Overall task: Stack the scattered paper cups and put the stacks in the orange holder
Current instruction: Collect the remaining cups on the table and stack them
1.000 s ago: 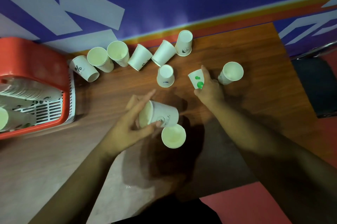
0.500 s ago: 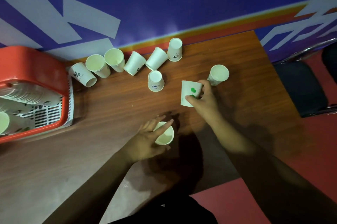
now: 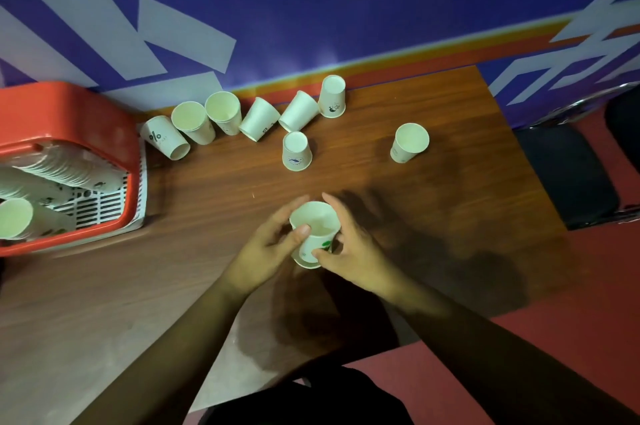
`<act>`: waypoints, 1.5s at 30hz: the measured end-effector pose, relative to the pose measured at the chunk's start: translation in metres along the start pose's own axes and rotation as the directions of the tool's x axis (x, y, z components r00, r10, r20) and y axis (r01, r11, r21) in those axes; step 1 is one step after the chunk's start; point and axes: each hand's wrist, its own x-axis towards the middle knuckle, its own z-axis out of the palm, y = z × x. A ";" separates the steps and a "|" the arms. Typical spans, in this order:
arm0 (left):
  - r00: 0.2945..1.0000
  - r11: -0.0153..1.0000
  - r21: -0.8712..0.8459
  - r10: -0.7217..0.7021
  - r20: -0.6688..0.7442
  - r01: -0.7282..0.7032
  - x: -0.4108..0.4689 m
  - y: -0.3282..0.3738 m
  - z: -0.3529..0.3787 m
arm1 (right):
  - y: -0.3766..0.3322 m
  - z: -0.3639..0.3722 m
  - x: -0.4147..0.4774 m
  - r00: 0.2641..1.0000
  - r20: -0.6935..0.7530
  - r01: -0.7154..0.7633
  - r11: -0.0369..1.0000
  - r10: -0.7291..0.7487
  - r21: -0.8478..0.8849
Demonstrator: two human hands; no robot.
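So you've got both hands on a white paper cup with a green print (image 3: 316, 224), mouth up, over the front middle of the brown wooden table (image 3: 450, 203). Your left hand (image 3: 266, 249) curls thumb and fingers round its left side. Your right hand (image 3: 351, 253) grips the right side lower down. Can't tell if another cup is nested under it. A row of six white paper cups (image 3: 259, 119) runs along the back wall, with an upside-down white cup (image 3: 296, 151) just in front and a lone upright white cup (image 3: 409, 142) off to the right. The orange plastic holder (image 3: 69, 113) sits at the left edge, with cup stacks (image 3: 59, 175) lying inside.
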 end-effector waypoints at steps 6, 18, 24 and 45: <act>0.999 0.969 0.246 -0.030 -0.027 0.036 -0.011 -0.037 -0.005 | 0.012 0.009 -0.002 0.990 0.035 0.142 0.924 -0.138 -0.356; 0.980 0.914 0.404 0.060 -0.190 0.023 0.039 -0.028 -0.022 | 0.028 -0.052 0.025 0.997 -0.071 0.017 0.973 -0.034 -0.231; 0.919 0.716 0.695 0.225 -0.323 0.069 0.139 0.021 -0.031 | 0.034 -0.120 0.087 0.887 -0.441 -0.061 0.911 -0.138 -0.408; 0.843 0.869 0.465 0.117 -0.525 0.169 0.115 0.011 -0.056 | 0.054 -0.129 0.120 0.899 -0.427 -0.315 0.825 0.100 -0.469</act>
